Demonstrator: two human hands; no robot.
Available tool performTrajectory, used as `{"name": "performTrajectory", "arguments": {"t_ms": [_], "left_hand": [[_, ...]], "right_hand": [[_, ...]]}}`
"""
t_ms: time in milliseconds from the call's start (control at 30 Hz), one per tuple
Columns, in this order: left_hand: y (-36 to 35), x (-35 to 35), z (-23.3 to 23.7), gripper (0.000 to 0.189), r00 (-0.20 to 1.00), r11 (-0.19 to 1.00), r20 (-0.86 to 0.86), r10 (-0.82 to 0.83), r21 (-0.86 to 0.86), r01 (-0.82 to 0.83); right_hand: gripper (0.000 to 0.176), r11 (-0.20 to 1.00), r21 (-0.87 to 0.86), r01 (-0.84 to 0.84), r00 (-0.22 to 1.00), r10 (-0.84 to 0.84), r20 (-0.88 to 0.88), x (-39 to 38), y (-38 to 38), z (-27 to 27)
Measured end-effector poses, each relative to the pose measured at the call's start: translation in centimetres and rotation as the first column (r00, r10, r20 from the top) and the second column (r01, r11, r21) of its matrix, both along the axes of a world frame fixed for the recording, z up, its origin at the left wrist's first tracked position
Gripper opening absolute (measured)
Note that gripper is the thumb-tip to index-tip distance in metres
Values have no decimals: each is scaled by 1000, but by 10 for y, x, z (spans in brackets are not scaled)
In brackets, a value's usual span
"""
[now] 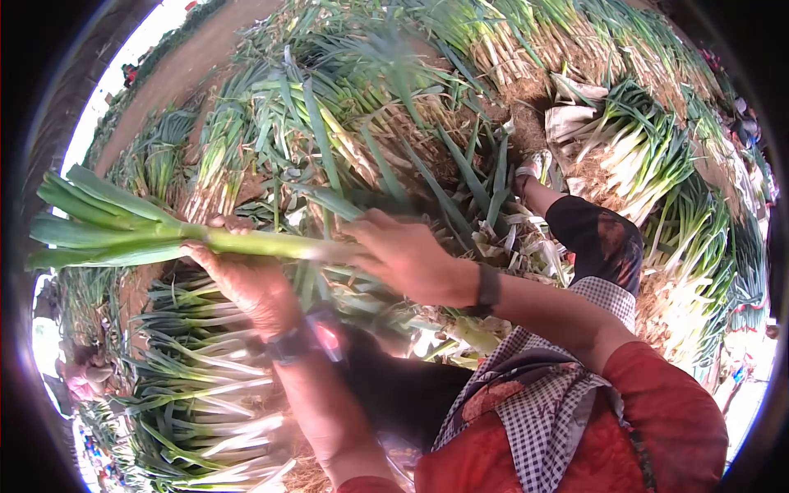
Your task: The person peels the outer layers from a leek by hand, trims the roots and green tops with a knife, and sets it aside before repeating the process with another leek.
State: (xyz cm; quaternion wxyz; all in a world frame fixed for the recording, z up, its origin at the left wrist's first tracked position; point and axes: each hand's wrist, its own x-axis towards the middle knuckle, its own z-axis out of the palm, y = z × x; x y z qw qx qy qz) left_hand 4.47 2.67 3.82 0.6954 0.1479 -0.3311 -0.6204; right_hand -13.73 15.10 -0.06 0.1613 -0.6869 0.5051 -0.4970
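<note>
Brown soil (189,62) lies under rows and heaps of leeks (234,382). Above them, one thick leek (275,244) is held roughly level, leaves leftward. The left hand (255,287) is clamped round its stem; the right hand (415,261) (blurred, so I cannot tell whether it grips) meets the pale end. A dark band (486,289) circles the right wrist.

"How does the person hold the left hand (251,287)?"

"Out in front, its thumb and fingers curled into a grip. The left forearm (320,411) slants up to it, with a dark band at the wrist."

"And the right hand (415,259)?"

"It points toward the left one, back uppermost, fingers blurred, so their closure is unclear. The right forearm (551,316) reaches across from a bent elbow, its wrist banded too."
</note>
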Motion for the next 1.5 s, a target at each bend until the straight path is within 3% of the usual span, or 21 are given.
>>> {"name": "performTrajectory", "arguments": {"t_ms": [67, 200, 300, 333, 367, 400, 433, 533, 567, 600, 667, 700, 733, 767, 867, 900, 967, 1033, 1133, 1433, 1500], "left_hand": [[9, -8, 2, 43, 999, 998, -45, -18, 53, 20], [16, -17, 3, 42, 997, 998, -74, -18, 54, 22], [18, -21, 4, 43, 997, 998, -73, -37, 44, 40], [18, -20, 4, 44, 995, 997, -81, -54, 46, 58], [17, -20, 4, 44, 994, 996, -88, -71, 48, 75], [18, -19, 5, 45, 997, 999, -75, -37, 37, 40], [18, -20, 8, 46, 998, 1000, -63, -3, 27, 5], [14, -14, 7, 48, 978, 995, -185, -97, 8, 101], [11, -8, 6, 49, 955, 986, -247, -163, -2, 167], [8, -2, 5, 49, 955, 986, -246, -166, -24, 165], [1, 15, 3, 50, 954, 984, -246, -173, -72, 160], [-2, 25, 0, 50, 947, 986, -273, -168, -39, 164], [-9, 36, -4, 50, 923, 976, -318, -216, -35, 216], [-8, 40, -2, 49, 922, 971, -308, -236, -48, 232], [-4, 33, 3, 49, 961, 987, -228, -158, -43, 152], [-2, 29, 2, 49, 975, 994, -190, -111, -36, 106], [-3, 16, -4, 53, 992, 999, -120, -41, 1, 41], [-1, 0, -6, 66, 997, 997, -55, 62, 41, -60], [10, -18, -1, 77, 999, 998, 15, 50, 28, -50], [9, -24, -5, 71, 992, 991, -66, -108, -87, 102], [11, -26, -2, 72, 988, 983, -57, -145, -123, 137]], "right_hand": [[27, 999, 4, 42, 996, -42, -80, 11, -9, -3], [16, 992, -123, 15, 994, -1, 113, 3, -11, -10], [19, 993, -100, 66, 994, -56, 96, -2, -7, -16], [17, 996, 85, 2, 944, -30, 329, -5, -4, -16], [15, 964, 245, -106, 838, -46, 544, -10, -1, -14], [11, 893, 239, -381, 532, 0, 847, -19, 2, -18], [9, 809, 171, -562, 131, -118, 984, -27, 5, -19], [6, 811, 134, -569, 9, -156, 988, -43, 26, -13], [10, 776, 135, -616, 93, -99, 991, -52, 35, -4], [11, 816, 277, -508, 425, -42, 904, -58, 43, -6], [13, 898, 402, -180, 908, -5, 418, -73, 59, -12], [11, 904, 416, -101, 994, 106, 10, -93, 67, -35], [10, 917, 397, -25, 895, 197, -400, -122, 72, -72], [8, 937, 348, 34, 627, 251, -737, -138, 73, -92], [5, 915, 382, 127, 751, 163, -639, -145, 76, -89], [7, 955, 271, 119, 896, 14, -444, -128, 65, -69], [10, 996, 70, 55, 997, -51, -57, -85, 45, -29], [13, 973, -230, 18, 985, -57, -164, -51, 29, -18], [16, 999, -7, 34, 973, -34, -227, -21, 26, 1], [19, 999, -11, 38, 989, -39, -144, -13, 22, -11], [14, 997, 34, 65, 998, -66, 13, -11, 15, -21]]}}
